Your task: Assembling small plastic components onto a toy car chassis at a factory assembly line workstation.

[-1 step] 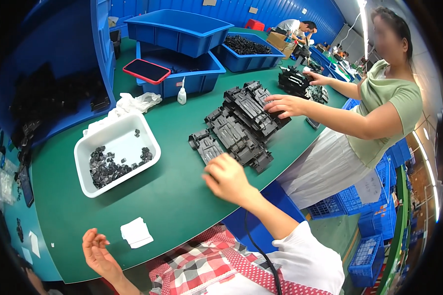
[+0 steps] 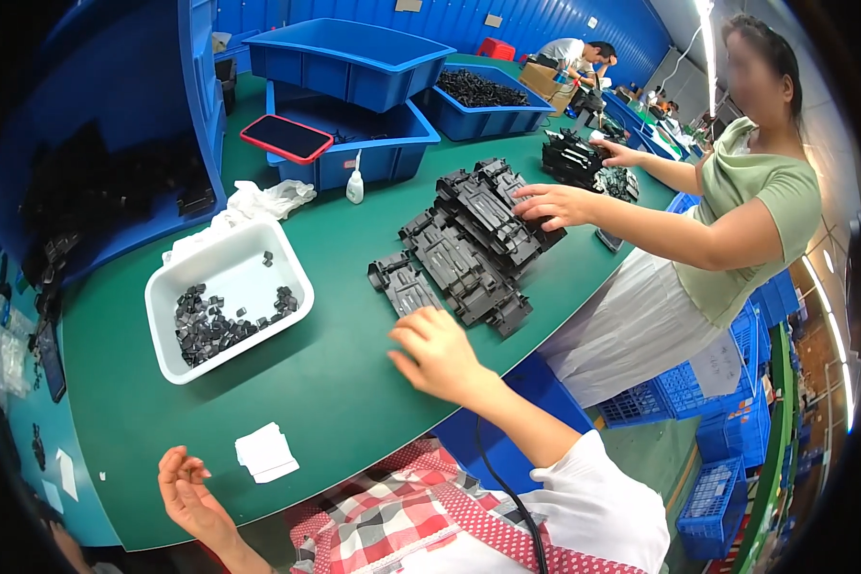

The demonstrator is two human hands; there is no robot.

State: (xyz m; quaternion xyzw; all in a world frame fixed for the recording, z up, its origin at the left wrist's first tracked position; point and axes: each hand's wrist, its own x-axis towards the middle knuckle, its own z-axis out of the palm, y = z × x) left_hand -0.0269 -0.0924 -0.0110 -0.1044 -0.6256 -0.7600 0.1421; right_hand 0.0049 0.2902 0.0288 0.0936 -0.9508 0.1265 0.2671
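Now, over the near edge of the green counter (image 2: 344,421), towards its left corner, the left hand (image 2: 195,496) is palm up, fingers loosely curled, grip released, just beside a white paper slip (image 2: 266,452). And the right hand (image 2: 438,358), here it is, farther right above that same edge, fingers bent, thumb apart, its grip released too! It's right by the lower end of a black plastic frame (image 2: 402,284); whether the fingertips touch, I can't tell. That frame lies on the counter beside a heap of black frames (image 2: 461,263) filling the right part near the edge, and a co-worker's hand (image 2: 553,204) is at the heap's far end. Over towards the counter's left edge, a white tray (image 2: 225,263) holds small black pieces (image 2: 210,330). Behind, a white bottle (image 2: 355,186) stands beside a blue bin (image 2: 383,165).
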